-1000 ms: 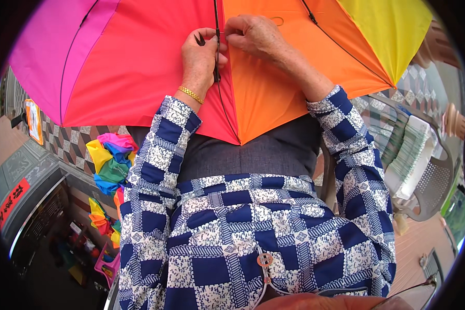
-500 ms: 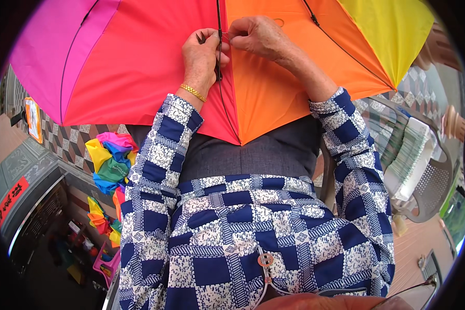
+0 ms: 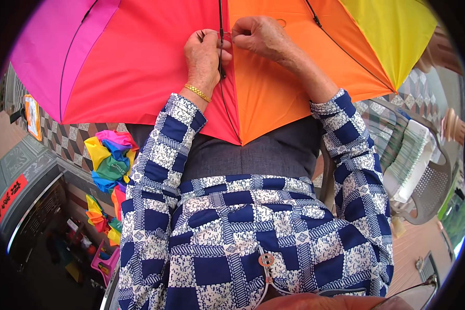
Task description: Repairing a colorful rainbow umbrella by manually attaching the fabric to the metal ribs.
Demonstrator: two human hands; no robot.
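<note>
An open umbrella (image 3: 155, 77) with magenta, red, orange and yellow panels spreads over my lap, its inner side toward me. A thin black rib (image 3: 220, 15) runs along the seam between red and orange. My left hand (image 3: 201, 59) is closed around this rib at the seam. Dark pointed tips of a small tool (image 3: 200, 35) stick out by its thumb; the rest is hidden in the palm. Just across the rib, my right hand (image 3: 261, 39) pinches a fine, light thread (image 3: 228, 33) stretched toward the left fingers. Whether a needle is there I cannot tell.
Bundles of colourful folded fabric (image 3: 112, 163) lie at my left, above a pink basket (image 3: 106, 263). A grey plastic chair (image 3: 434, 181) with a pale striped cloth (image 3: 411, 155) on it stands at my right. Patterned tiles (image 3: 67, 137) show beyond the umbrella's edge.
Both hands and the umbrella sit very slightly further right in the picture. The thread between my fingers shows a little more clearly; both grips are the same.
</note>
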